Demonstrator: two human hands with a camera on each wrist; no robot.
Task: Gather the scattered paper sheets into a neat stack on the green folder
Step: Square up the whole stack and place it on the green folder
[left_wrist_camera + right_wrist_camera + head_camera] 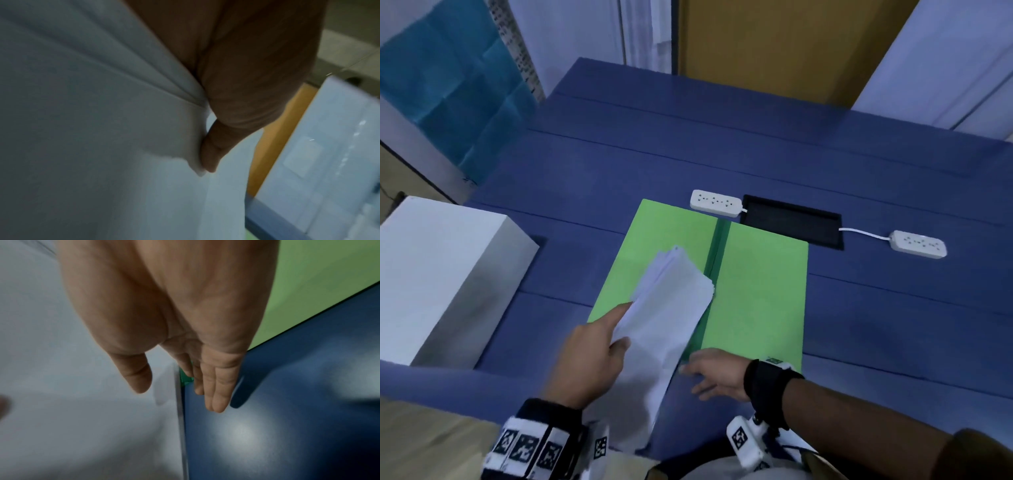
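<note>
Head view: the left hand [589, 356] gripped the paper sheets [671, 308] along their left edge, thumb on top and fingers beneath, and held the bundle tilted over the left leaf of the green folder [756, 291], which lay open on the blue table [619, 164]. The near end of the bundle overhung the table edge toward the person. The right hand [717, 375] was spread, fingers straight, beside the bundle's right edge and grasping nothing. No loose sheet showed elsewhere on the table, so gathering appeared complete and placement was the step in hand. The next move likely called for lowering the bundle flat onto the folder and squaring its edges with both hands. Two white power strips [715, 202] lay beyond the folder; no writing on them was legible.

Left wrist view: the thumb [211, 151] pressed into the sheets, which creased under it. No text was visible.

Right wrist view: the fingers [218, 386] were extended and together above the table, just beside the paper edge. No labels were readable.
</note>
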